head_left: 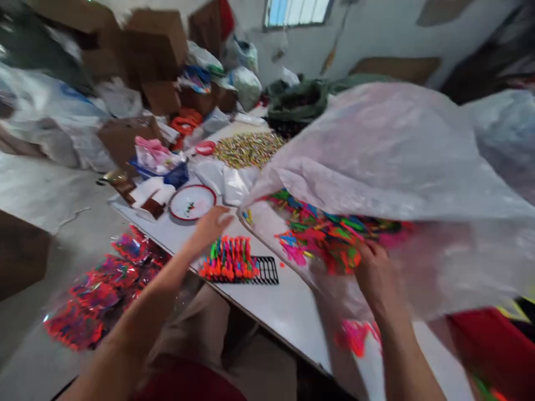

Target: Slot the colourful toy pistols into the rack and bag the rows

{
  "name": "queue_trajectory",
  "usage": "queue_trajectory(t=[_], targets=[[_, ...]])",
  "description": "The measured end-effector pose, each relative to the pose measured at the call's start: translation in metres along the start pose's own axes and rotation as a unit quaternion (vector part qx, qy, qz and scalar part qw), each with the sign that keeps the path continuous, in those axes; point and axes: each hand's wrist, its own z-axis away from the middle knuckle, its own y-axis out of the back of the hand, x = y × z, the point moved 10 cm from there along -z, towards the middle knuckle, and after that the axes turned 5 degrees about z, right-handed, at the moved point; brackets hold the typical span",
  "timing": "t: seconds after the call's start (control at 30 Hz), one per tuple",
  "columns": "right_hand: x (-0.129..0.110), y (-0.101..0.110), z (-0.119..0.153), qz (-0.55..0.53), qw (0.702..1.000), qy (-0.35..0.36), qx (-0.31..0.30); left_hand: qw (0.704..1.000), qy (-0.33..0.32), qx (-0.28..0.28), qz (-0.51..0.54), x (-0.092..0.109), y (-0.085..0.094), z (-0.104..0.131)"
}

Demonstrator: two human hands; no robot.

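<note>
A large whitish plastic sack [384, 150] lies on the right of the white table, its mouth facing left and full of colourful plastic pieces [317, 228]. My right hand [376, 273] reaches into that mouth, its fingertips among the pieces; whether they grip one is hidden. Above the table, near the round red-rimmed tray [193, 203], my left hand [212, 225] has its fingers apart and holds nothing. Just below it, a black rack [267, 270] carries a row of orange, green and blue pieces [230, 257] standing side by side.
Bagged colourful pieces [100, 289] lie left of the table [271, 301]. A blue basket [175, 174], a cardboard piece and a heap of small yellowish items [248, 149] stand farther back. Pink pieces [357, 336] lie by my right forearm. Boxes and bags line the wall.
</note>
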Motion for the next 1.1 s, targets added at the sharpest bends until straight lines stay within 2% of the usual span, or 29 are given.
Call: queue_trajectory(t=[0.03, 0.1, 0.2, 0.27, 0.3, 0.33, 0.4, 0.47, 0.53, 0.63, 0.77, 0.83, 0.9, 1.0, 1.1], targets=[[-0.001, -0.008, -0.001, 0.021, 1.0, 0.01, -0.011, 1.0, 0.006, -0.01, 0.019, -0.015, 0.003, -0.003], [-0.024, -0.025, 0.001, 0.035, 0.998, 0.056, -0.018, 0.997, 0.018, -0.055, 0.053, -0.04, 0.0, -0.003], [-0.092, -0.064, 0.014, -0.001, 0.986, 0.159, -0.043, 0.988, 0.018, -0.112, 0.1, -0.054, -0.016, 0.009], [-0.135, -0.098, 0.032, -0.037, 0.967, 0.235, -0.089, 0.986, 0.017, -0.112, 0.126, -0.057, -0.024, 0.016], [-0.149, -0.114, 0.043, -0.056, 0.956, 0.265, -0.113, 0.985, 0.02, -0.104, 0.134, -0.059, -0.027, 0.018], [-0.156, -0.127, 0.052, -0.076, 0.946, 0.284, -0.133, 0.986, 0.026, -0.094, 0.139, -0.062, -0.028, 0.019], [-0.153, -0.144, 0.063, -0.107, 0.94, 0.286, -0.15, 0.987, 0.046, -0.067, 0.141, -0.074, -0.028, 0.018], [-0.136, -0.148, 0.065, -0.126, 0.948, 0.257, -0.138, 0.987, 0.081, -0.036, 0.133, -0.093, -0.024, 0.015], [-0.122, -0.143, 0.059, -0.143, 0.956, 0.23, -0.112, 0.987, 0.121, -0.014, 0.108, -0.114, -0.024, 0.01], [-0.123, -0.132, 0.048, -0.191, 0.952, 0.222, -0.09, 0.985, 0.165, -0.023, 0.054, -0.134, -0.041, -0.001], [-0.149, -0.13, 0.033, -0.244, 0.932, 0.237, -0.126, 0.979, 0.192, -0.068, 0.001, -0.139, -0.08, -0.015], [-0.16, -0.132, 0.022, -0.263, 0.925, 0.23, -0.152, 0.975, 0.202, -0.088, -0.005, -0.141, -0.093, -0.018], [-0.169, -0.136, 0.005, -0.288, 0.92, 0.203, -0.174, 0.975, 0.199, -0.101, 0.01, -0.141, -0.095, -0.018], [-0.186, -0.142, -0.025, -0.337, 0.905, 0.152, -0.209, 0.976, 0.166, -0.122, 0.074, -0.139, -0.087, -0.015], [-0.22, -0.144, -0.05, -0.379, 0.879, 0.155, -0.243, 0.968, 0.125, -0.154, 0.154, -0.136, -0.081, -0.01]])
